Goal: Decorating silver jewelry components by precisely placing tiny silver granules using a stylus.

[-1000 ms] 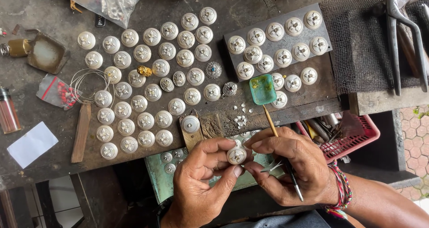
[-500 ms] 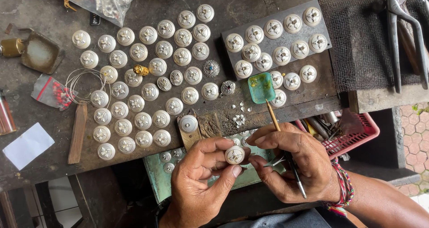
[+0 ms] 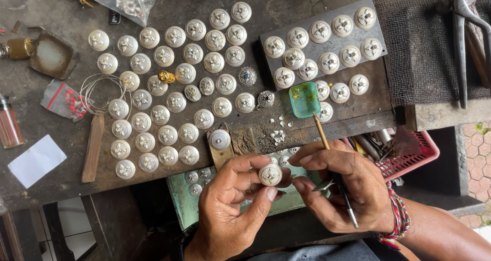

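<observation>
Left hand (image 3: 230,210) pinches white button (image 3: 270,175) | right hand (image 3: 340,189) touching it

A jeweller's workshop: a scarred workbench (image 3: 317,15) crowded with round silver-and-white pieces (image 3: 176,102), pliers (image 3: 463,15) and wire (image 3: 102,84).

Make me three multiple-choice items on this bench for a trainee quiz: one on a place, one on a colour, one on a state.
1. Where is the small dish?
A. on the bench beside the grey plate
B. in the red basket
C. on the white paper

2. What colour is the dish?
A. green
B. yellow
C. black

3. How is the round white piece held?
A. lying loose on the bench
B. pinched in the left hand
C. hanging from the wire

Answers: 1 A, it sits at the plate's lower edge; 2 A, its body is green; 3 B, thumb and fingers clasp it.
</observation>
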